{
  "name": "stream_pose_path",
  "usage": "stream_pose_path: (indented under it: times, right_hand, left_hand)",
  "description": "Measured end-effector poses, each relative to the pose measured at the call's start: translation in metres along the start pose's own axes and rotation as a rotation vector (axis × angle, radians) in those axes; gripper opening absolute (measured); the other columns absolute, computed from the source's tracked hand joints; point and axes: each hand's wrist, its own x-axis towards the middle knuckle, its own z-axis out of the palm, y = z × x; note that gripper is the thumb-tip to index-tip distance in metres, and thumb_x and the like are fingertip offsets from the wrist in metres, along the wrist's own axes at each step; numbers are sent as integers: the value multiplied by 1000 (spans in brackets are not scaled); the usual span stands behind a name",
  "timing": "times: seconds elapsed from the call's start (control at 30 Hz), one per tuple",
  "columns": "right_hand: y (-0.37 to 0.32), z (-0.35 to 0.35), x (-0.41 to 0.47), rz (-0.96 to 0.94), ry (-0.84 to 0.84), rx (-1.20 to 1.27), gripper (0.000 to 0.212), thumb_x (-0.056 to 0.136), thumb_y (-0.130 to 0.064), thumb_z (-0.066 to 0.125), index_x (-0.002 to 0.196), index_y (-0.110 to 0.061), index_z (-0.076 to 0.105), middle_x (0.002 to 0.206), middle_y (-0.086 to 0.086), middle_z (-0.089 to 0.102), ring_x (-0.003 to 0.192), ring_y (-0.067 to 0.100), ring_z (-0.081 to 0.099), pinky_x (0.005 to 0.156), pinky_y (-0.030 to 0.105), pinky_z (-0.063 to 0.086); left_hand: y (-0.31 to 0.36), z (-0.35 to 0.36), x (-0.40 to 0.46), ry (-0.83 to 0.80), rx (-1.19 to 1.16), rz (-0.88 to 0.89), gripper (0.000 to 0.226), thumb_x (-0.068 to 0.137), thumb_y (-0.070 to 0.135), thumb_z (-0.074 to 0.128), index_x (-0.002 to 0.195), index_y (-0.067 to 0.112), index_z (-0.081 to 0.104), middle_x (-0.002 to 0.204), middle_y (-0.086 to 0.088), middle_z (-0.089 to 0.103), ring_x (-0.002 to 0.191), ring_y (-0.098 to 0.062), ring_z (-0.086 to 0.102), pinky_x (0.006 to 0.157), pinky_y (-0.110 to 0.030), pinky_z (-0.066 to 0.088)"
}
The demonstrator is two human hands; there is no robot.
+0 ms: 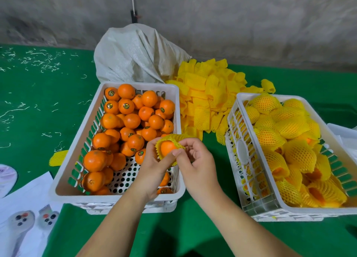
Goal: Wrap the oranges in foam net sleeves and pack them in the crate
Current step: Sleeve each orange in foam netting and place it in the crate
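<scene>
Close by, some white papers lie on the green table, at the near left corner.

Just past them, two bare arms reach out over the table. The left hand is closed around an orange and holds it up over the near right corner of the left crate. A yellow sleeve sits around the orange like a little collar. The top of the orange pokes out. The right hand pinches the edge of the sleeve with thumb and fingers.

So this is the wrapping step, and it looks about half done. I think the sleeve must next be pulled over the rest of the orange. That calls for a soft tug, with the left hand holding the fruit steady so it does not slip out.

The left crate is white and holds lots of bare oranges, with some floor showing at the near end. To the right stands the right crate, well filled with wrapped oranges. The finished one should go there. One flat sleeve lies alone just left of the left crate.

Farther back, between the crates, is a big pile of sleeves. Behind it slumps a white sack, and last comes the grey wall.
</scene>
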Motion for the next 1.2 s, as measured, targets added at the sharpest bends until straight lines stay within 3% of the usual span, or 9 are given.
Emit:
stream_pose_path:
  times: [0.13, 0.3, 0.37, 0.5, 0.6, 0.77, 0.93, 1.13, 1.2]
  right_hand:
    - [2, -2, -5, -82, -4, -41, 9, 93, -32, 62, 102, -32, 63, 92, -14, 63, 86, 12, 64, 73, 22, 52]
    - [9, 3, -15, -145, -50, -97, 11, 92, -27, 59, 103, -24, 63, 94, -17, 55, 87, 11, 60, 75, 21, 49]
    - [8, 4, -18, -87, -60, 15, 18, 90, -32, 60, 108, -33, 55, 94, -13, 57, 85, 8, 60, 74, 21, 49]
    - [0, 9, -14, 355, -74, 359, 66, 74, -68, 74, 129, -54, 40, 129, -8, 62, 107, -1, 67, 88, 26, 56]
    - [3, 8, -6, 487, -195, 488, 85, 74, -53, 84, 148, -48, 42, 139, -10, 65, 125, 11, 64, 107, 41, 51]
    - [11, -11, 6, 485, -25, 618, 78, 71, -36, 89, 140, -31, 54, 129, 3, 71, 117, 22, 71, 90, 39, 60]
    - [17, -47, 40, 389, 244, 297, 104, 64, -46, 90, 153, -40, 35, 148, -5, 55, 133, 20, 57, 113, 52, 46]
    - [32, -150, 129, 114, 432, -449, 90, 90, -18, 76, 158, -42, 22, 161, 6, 19, 141, 28, 35, 117, 45, 38]
    - [48, -175, 152, 251, 338, -761, 91, 95, -34, 69, 164, -35, 11, 170, 12, -3, 153, 40, 16, 122, 51, 25]
  left_hand:
    - [-6, -3, 2, 93, 73, 134, 62, 80, 25, 89, 126, 22, 48, 109, -11, 71, 95, -17, 73, 81, -33, 61]
    - [-10, -2, 3, 202, 152, 252, 54, 72, 7, 71, 105, 29, 35, 93, -3, 47, 65, 5, 54, 56, -20, 47]
    - [-10, -2, 1, 182, 185, 299, 58, 71, 18, 72, 111, 35, 33, 100, -3, 48, 73, 6, 57, 60, -23, 48]
    - [-12, -2, -5, 64, 299, 319, 91, 82, 61, 77, 151, 53, 19, 154, 18, 32, 138, 3, 45, 104, -25, 50]
    - [-16, -1, -6, -125, 504, 337, 95, 94, 51, 62, 164, 45, -1, 137, 51, 17, 142, 20, 25, 110, -8, 35]
    - [-13, 3, -11, -357, 723, 334, 101, 90, 48, 54, 161, 51, -17, 145, 30, 13, 145, 6, 16, 119, -22, 27]
    - [-14, 4, -12, -380, 836, 393, 80, 97, 52, 56, 164, 51, 12, 155, 30, 35, 148, -5, 23, 116, -30, 23]
    - [-18, 4, -8, -273, 863, 363, 52, 105, 42, 55, 151, 57, 35, 140, 24, 54, 136, -4, 41, 99, -20, 36]
    - [-18, 3, -6, -251, 842, 334, 48, 107, 36, 58, 149, 51, 41, 137, 24, 57, 135, -4, 45, 98, -20, 38]
